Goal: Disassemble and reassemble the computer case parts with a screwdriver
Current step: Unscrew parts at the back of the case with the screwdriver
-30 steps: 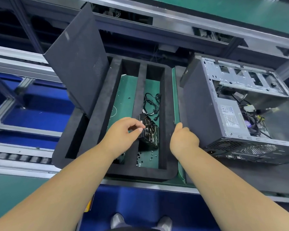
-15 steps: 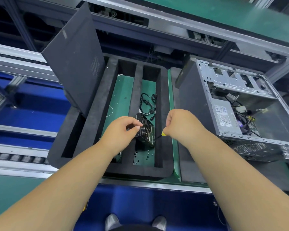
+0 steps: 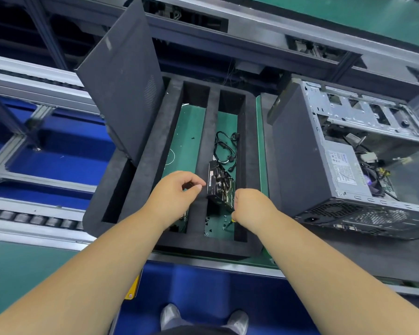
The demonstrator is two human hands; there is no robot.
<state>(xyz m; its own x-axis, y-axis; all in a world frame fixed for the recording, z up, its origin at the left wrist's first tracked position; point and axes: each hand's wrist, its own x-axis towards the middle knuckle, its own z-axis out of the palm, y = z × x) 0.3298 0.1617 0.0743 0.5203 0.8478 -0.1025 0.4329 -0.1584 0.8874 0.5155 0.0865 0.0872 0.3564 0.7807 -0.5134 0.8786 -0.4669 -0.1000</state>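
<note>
A black expansion card (image 3: 221, 187) stands on edge in the right slot of a black foam tray (image 3: 203, 247). My left hand (image 3: 177, 192) has its fingers curled, with thumb and forefinger pinching the card's left edge. My right hand (image 3: 249, 206) sits at the card's near right corner and grips a screwdriver (image 3: 234, 220); only a bit of yellow handle shows under the fist. The open computer case (image 3: 348, 165) lies to the right, its inside facing up. Its dark side panel (image 3: 124, 85) leans upright in the tray's left slot.
A coiled black cable (image 3: 225, 148) lies behind the card in the same slot. Several small screws (image 3: 215, 224) are scattered on the green floor at the slot's near end. Conveyor rails (image 3: 34, 218) run to the left. My shoes (image 3: 203, 320) show below.
My right hand left the tray's right rim, came over the right slot with the screwdriver and lowered to the card's near corner. My left hand stayed at the card.
</note>
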